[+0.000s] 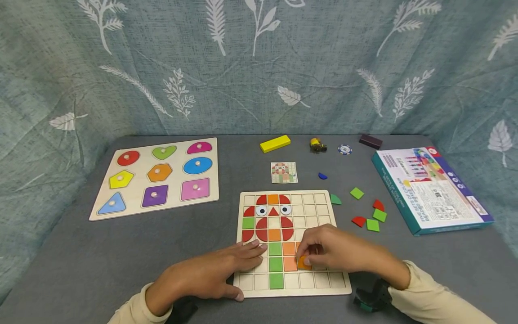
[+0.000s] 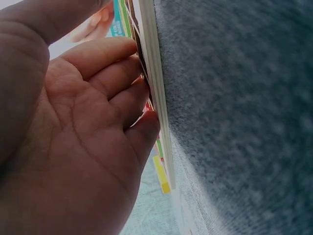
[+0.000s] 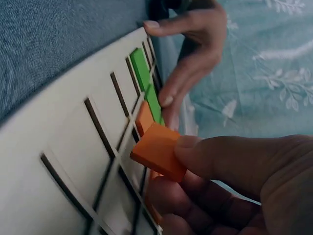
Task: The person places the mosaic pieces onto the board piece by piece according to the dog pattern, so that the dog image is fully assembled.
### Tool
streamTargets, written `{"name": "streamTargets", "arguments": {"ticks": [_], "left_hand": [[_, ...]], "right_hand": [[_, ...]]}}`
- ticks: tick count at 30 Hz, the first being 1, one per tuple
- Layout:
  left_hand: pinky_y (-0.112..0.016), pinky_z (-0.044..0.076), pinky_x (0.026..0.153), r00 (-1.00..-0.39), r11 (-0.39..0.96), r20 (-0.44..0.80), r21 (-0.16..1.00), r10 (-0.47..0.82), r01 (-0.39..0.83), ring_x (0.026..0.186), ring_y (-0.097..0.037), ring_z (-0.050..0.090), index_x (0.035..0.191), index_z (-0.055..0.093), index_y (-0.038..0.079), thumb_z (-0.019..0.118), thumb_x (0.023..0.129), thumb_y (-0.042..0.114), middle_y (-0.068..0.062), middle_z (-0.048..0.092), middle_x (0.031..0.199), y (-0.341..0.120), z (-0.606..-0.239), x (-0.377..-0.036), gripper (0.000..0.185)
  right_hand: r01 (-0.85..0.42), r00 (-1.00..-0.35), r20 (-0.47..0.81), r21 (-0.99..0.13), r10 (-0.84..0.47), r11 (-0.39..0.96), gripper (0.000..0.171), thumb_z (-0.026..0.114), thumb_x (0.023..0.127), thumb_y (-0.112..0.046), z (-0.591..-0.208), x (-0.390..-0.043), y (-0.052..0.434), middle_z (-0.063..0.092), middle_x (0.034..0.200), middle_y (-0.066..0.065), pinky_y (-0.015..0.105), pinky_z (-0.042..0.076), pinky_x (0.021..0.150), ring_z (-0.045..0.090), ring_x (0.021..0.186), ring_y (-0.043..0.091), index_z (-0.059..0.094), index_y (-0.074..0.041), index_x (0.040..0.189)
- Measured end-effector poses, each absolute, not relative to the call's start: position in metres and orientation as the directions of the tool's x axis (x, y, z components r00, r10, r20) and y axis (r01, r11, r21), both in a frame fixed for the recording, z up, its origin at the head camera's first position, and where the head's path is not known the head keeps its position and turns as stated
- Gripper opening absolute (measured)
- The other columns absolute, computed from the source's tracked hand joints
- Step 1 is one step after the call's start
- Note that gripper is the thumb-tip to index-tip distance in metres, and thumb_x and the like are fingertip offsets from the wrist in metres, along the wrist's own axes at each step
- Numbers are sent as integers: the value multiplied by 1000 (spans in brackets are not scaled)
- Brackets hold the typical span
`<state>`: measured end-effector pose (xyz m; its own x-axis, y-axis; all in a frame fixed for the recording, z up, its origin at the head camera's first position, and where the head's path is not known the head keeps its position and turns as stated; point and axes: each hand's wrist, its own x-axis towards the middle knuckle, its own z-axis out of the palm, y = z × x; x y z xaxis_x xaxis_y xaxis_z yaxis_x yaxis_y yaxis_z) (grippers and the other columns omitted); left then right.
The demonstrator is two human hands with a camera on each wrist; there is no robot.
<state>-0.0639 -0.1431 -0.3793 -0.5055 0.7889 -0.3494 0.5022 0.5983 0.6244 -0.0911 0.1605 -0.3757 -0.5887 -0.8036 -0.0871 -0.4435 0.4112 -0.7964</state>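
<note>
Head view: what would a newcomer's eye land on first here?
The wooden grid board at front centre, part-filled with a red, orange and green owl. The right hand pinches an orange square tile over it while the left hand rests on its left edge. A shape puzzle board lies far left.

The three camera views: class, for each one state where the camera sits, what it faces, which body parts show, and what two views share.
Head: above, facing down at the wooden grid puzzle board on grey cloth; both forearms show.
Left wrist: beside the left hand, facing the board's edge; palm shows.
Right wrist: under the right hand, facing the square orange tile; fingertips show.
Shared: head and right wrist both show the tile and green squares.
</note>
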Motion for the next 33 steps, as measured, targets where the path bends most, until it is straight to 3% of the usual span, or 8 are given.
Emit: {"name": "streamTargets", "arguments": {"ticks": [7,23,28,33], "left_hand": [[-42,25,113,-503,596,-349,625,791,505,146,-16,17,148,43,14,76,85,25,7,26,158,-142,-379,-64,72],[-42,23,114,-496,594,-353,627,793,504,146,-15,15,149,41,14,76,86,25,7,24,158,-143,-379,-65,73],[-43,23,114,-499,601,-358,620,789,506,146,-15,15,149,41,14,76,86,26,7,23,158,-142,-378,-65,73],[-43,23,113,-504,608,-362,612,784,507,146,-15,15,149,41,15,76,85,26,8,23,158,-141,-378,-65,73]], "right_hand": [[-477,-568,-108,-765,-816,433,13,68,88,-3,-378,-92,151,59,81,-15,21,48,64,52,72,1,73,-14,92],[-539,-659,-58,-659,-750,524,7,73,86,-8,-382,-90,155,56,79,-13,22,45,62,50,69,3,70,-14,89],[-515,-724,-37,-635,-688,576,5,71,90,-15,-377,-97,170,61,87,-13,25,45,66,50,73,5,72,-14,95],[-495,-798,17,-588,-603,639,8,67,91,-9,-371,-108,197,61,84,-9,25,46,61,51,71,5,72,-9,98]]}}
